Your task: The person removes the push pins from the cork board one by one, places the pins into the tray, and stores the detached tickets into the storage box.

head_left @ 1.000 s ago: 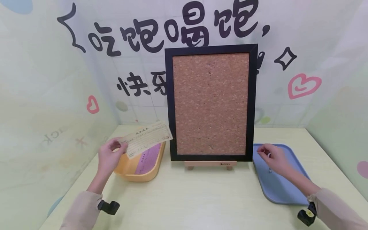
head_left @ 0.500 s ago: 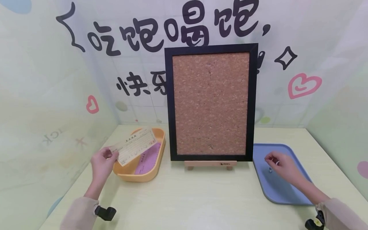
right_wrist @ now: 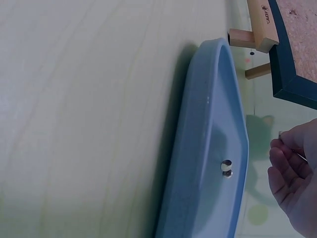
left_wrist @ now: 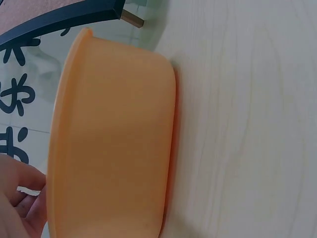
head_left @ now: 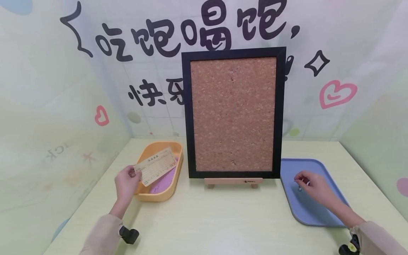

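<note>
In the head view my left hand [head_left: 127,182] pinches a cream printed paper slip [head_left: 156,166] by its left end, tilted over the orange bin [head_left: 159,196]. A purple slip [head_left: 164,180] lies in that bin. The left wrist view shows my fingers at the bin's rim, its wall [left_wrist: 114,134] hiding the slip. My right hand [head_left: 313,186] is over the blue tray [head_left: 307,216]; thumb and forefinger pinch a small silver pin [right_wrist: 280,135], of which only a sliver shows. Shiny silver pieces [right_wrist: 226,167] like pushpins lie in the tray.
Between bin and tray a black-framed cork board [head_left: 234,113] stands upright on a small wooden easel [head_left: 234,181], with several small marks in the cork. Fabric walls with lettering enclose the pale wooden table [head_left: 216,219] at the back and sides.
The left hand has lowered the cream slip, first leftward, then back right, over the bin. My right hand has shifted a little right and down above the tray, fingers still pinched.
</note>
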A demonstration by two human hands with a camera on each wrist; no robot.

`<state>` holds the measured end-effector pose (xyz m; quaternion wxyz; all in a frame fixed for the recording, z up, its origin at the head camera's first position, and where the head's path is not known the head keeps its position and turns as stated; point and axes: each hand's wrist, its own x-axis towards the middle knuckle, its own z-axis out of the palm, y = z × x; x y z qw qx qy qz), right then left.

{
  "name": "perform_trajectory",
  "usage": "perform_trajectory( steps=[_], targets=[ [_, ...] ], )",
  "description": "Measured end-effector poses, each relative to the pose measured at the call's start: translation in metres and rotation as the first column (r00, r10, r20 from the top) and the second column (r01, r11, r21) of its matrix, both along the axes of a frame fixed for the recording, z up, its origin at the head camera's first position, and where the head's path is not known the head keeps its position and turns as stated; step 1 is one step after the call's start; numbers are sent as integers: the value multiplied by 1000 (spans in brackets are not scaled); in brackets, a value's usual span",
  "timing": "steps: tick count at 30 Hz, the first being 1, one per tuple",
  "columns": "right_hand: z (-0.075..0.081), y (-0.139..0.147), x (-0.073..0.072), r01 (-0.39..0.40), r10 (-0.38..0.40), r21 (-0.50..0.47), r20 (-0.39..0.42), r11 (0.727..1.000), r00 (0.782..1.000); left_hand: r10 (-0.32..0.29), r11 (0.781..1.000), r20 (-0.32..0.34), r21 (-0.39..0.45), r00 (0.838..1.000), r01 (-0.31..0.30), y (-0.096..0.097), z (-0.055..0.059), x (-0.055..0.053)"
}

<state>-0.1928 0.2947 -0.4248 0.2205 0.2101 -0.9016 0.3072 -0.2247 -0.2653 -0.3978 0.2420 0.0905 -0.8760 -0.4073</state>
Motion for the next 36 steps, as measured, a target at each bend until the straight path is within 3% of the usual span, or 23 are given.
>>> perform_trajectory(
  steps=[12,16,23,28,36],
  targets=[
    [-4,3,1,14,-16,27,42,1000,999,-78,997,5,-2,997,78,13,-11,-1],
    [-6,6,1,19,-20,19,48,1000,999,-123,992,47,-2,991,124,10,-11,0],
    [-11,13,-1,18,-19,30,45,999,999,-235,970,118,-38,965,241,6,-7,0],
    [-13,19,2,11,-19,68,120,998,993,-309,944,176,-59,935,324,4,-7,0],
    [-15,22,6,12,-37,102,247,995,968,-332,931,197,-92,923,354,0,-8,2]
  ],
)
